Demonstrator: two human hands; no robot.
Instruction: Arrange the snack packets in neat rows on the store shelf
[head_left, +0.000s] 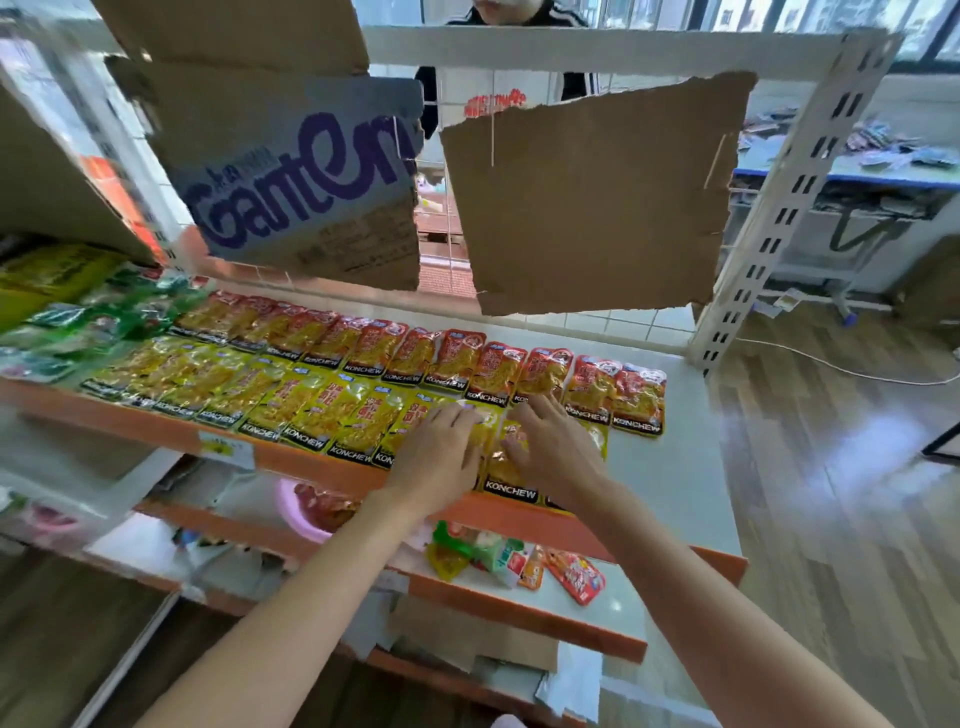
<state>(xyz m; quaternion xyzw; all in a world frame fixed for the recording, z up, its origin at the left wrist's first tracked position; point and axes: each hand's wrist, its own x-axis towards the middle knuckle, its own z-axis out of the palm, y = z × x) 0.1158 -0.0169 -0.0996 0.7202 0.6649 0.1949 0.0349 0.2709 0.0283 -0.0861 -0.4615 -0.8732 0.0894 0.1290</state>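
Two rows of snack packets (363, 374) lie flat on the white, orange-edged shelf (675, 467); left hand (441, 452) and right hand (550, 441) press flat, fingers spread, on the front row; torn cardboard (592, 197) hangs above; wooden floor (831, 467) right.

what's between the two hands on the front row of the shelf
In the head view, a yellow KONCHEW packet lies between the left hand and the right hand, both pressing flat on the front row.

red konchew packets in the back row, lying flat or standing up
Lying flat. The red konchew packets rest face up on the white shelf, overlapping side by side, labels toward the front edge.
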